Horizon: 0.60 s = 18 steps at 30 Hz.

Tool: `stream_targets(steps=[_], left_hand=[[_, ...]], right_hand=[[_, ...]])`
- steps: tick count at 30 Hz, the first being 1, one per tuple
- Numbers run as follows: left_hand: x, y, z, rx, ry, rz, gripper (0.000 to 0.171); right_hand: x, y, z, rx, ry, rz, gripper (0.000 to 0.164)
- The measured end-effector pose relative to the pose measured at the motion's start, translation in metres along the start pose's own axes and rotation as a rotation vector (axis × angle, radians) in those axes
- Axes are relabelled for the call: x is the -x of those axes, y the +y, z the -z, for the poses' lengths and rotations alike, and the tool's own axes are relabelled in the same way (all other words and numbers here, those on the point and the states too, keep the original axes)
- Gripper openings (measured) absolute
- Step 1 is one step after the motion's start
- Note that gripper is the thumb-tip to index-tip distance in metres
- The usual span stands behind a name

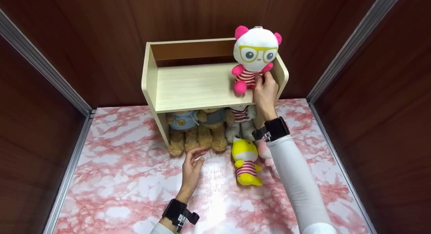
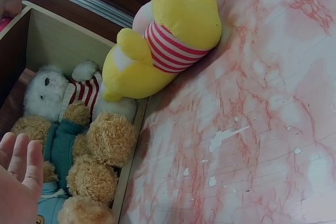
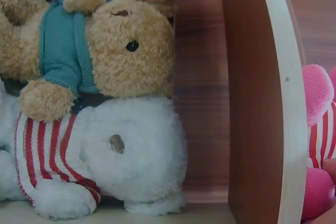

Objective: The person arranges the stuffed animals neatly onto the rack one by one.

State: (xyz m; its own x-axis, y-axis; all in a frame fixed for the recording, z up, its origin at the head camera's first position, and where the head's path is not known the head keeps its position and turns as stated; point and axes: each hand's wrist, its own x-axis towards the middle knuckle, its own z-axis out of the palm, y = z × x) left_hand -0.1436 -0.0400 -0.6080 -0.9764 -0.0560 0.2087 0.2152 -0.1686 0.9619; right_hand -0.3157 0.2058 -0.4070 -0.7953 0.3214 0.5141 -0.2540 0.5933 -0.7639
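Note:
My right hand [image 1: 266, 92] grips a plush panda [image 1: 251, 77] with pink ears, yellow glasses and a red-striped body, by its side at the right end of the shelf's [image 1: 195, 86] upper board. In the right wrist view only the panda's pink limbs and striped body [image 3: 328, 135] show at the right edge. My left hand [image 1: 192, 166] is held over the floor before the lower compartment, fingers relaxed and nothing in them. Close behind it are the brown teddy bears' legs [image 1: 212, 136]. A yellow plush toy [image 1: 246, 163] with a striped shirt lies to its right.
Inside the lower compartment sit a bear in a light blue top [image 1: 183, 121], a bear in a teal top [image 3: 65, 45] and a white bear in red stripes [image 3: 131, 150]. A pink plush [image 1: 266, 153] is partly hidden by my right arm. Dark wood walls [image 1: 40, 133] enclose the marbled floor [image 1: 128, 180].

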Motion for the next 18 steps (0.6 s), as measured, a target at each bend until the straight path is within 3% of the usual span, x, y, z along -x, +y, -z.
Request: stream_targets(steps=[18], left_hand=[[0.004, -0.007, 0.004, -0.029, 0.026, 0.02, 0.031]], right_hand=[[-0.024, 0.001, -0.015, 0.073, -0.039, -0.045, 0.019]])
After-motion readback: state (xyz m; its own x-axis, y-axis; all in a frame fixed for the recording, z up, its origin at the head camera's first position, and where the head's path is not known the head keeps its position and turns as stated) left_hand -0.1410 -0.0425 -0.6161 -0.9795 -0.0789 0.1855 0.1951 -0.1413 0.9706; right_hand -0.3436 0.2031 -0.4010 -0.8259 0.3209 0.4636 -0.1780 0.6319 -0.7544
